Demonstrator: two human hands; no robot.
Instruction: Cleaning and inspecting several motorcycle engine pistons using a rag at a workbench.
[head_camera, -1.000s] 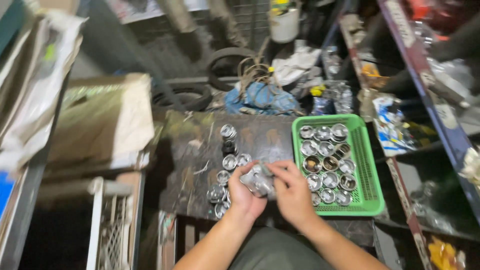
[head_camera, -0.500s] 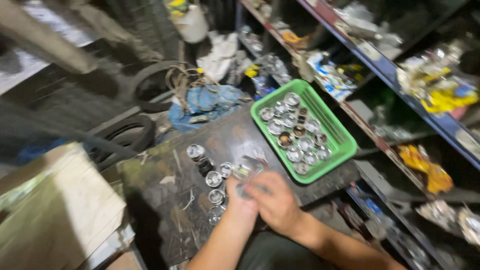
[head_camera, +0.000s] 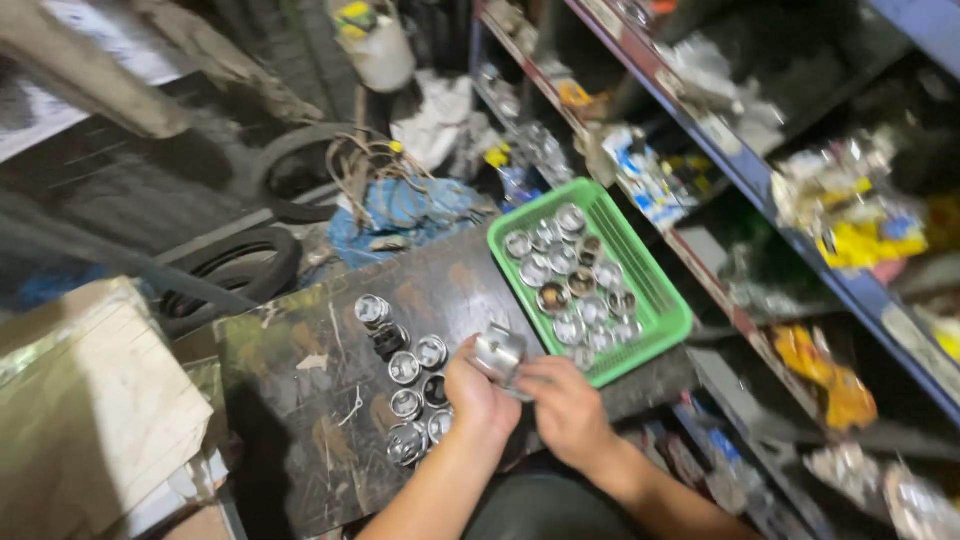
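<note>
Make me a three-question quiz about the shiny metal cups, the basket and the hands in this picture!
1. Where does the green basket sit?
A. at the right end of the dark table
B. on the floor
C. on a shelf

2. What colour is the basket?
A. red
B. green
C. blue

3. What are the hands doing?
A. resting flat on the table
B. holding one metal cup together
C. lifting the basket

Answers: 1 A, since it lies on the tabletop's right end, beside the shelves. 2 B, as its plastic rim is bright green. 3 B, because the left hand and right hand both grip the shiny cup above the table edge.
</note>
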